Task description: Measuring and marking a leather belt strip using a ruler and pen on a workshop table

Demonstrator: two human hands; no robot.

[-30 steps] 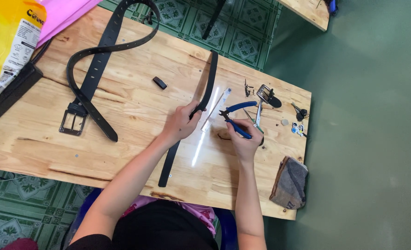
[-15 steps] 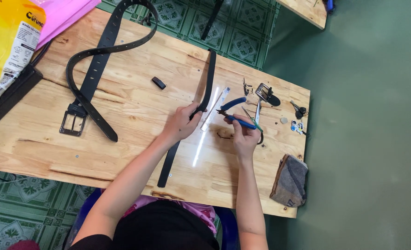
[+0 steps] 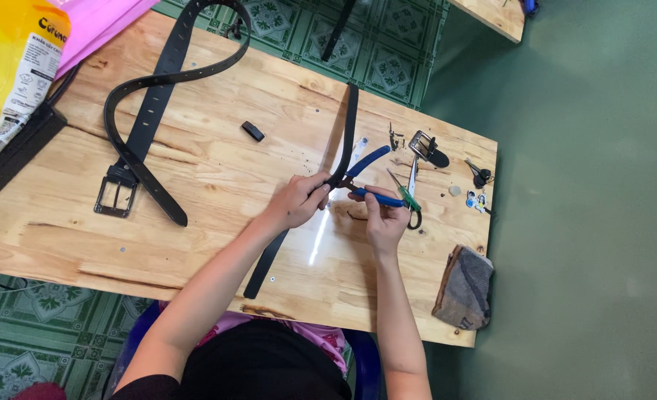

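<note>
A long black belt strap (image 3: 349, 130) runs across the wooden table (image 3: 217, 170) from its far edge toward me. My left hand (image 3: 299, 200) pinches this strap near its middle. My right hand (image 3: 384, 215) grips blue-handled pliers (image 3: 369, 167), whose jaws meet the strap right beside my left fingers. Under my right hand lies a green-handled tool (image 3: 410, 198).
A second black belt with a metal buckle (image 3: 117, 194) loops over the table's left part. A small black loop (image 3: 253, 131), a loose metal buckle (image 3: 424, 146), small hardware (image 3: 478, 178) and a folded grey cloth (image 3: 465, 287) lie around. A yellow bag (image 3: 10, 67) sits far left.
My right hand has lifted the blue pliers off the table and brought them left to the strap. My left hand stays on the strap.
</note>
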